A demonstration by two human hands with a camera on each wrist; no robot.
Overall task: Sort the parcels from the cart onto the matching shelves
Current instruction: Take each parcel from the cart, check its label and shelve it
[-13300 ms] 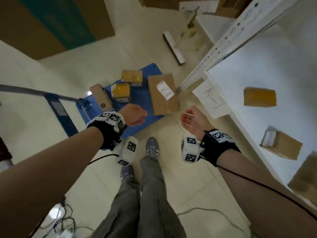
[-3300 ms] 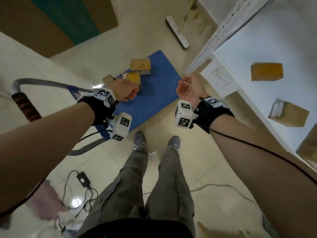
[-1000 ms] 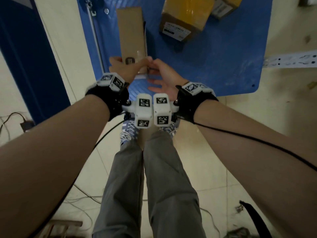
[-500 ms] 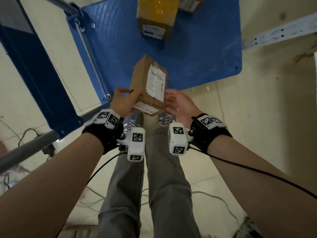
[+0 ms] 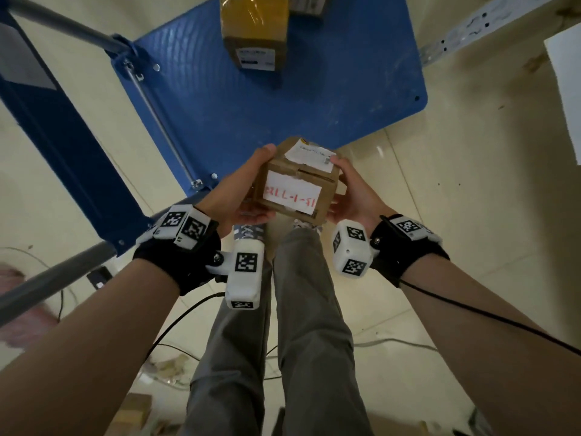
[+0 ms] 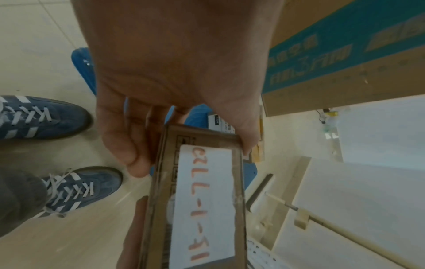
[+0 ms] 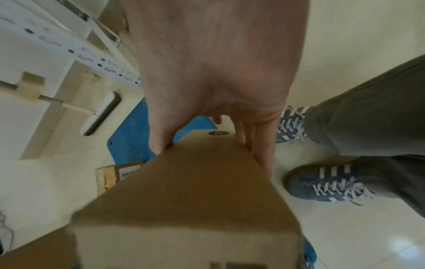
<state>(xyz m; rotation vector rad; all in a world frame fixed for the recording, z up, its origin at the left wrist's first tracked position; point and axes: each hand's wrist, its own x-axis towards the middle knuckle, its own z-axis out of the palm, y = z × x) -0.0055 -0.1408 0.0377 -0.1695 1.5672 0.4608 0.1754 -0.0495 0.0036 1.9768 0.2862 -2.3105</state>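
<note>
A long brown cardboard parcel (image 5: 298,180) hangs in the air above my feet, held from both sides. Its near end carries a white label with red handwriting (image 5: 292,195); a printed shipping label sits on top. My left hand (image 5: 242,190) grips its left side, thumb on top and fingers under. My right hand (image 5: 352,190) grips the right side. The left wrist view shows the parcel (image 6: 197,200) with the red-marked label and my left hand (image 6: 179,91) on it. In the right wrist view, my right hand (image 7: 214,91) clasps the plain brown side of the parcel (image 7: 195,191).
The blue cart deck (image 5: 276,89) lies ahead on the floor with a yellow-taped parcel (image 5: 254,29) and another box (image 5: 306,6) on it. Its handle frame (image 5: 59,130) stands at left. A white shelf upright (image 5: 490,23) and paper sign (image 5: 569,92) are at right. Cables trail on the floor.
I have lifted the parcel off the cart and tipped it, so its end with the red handwritten label now faces up toward me. Both hands came closer to my body.
</note>
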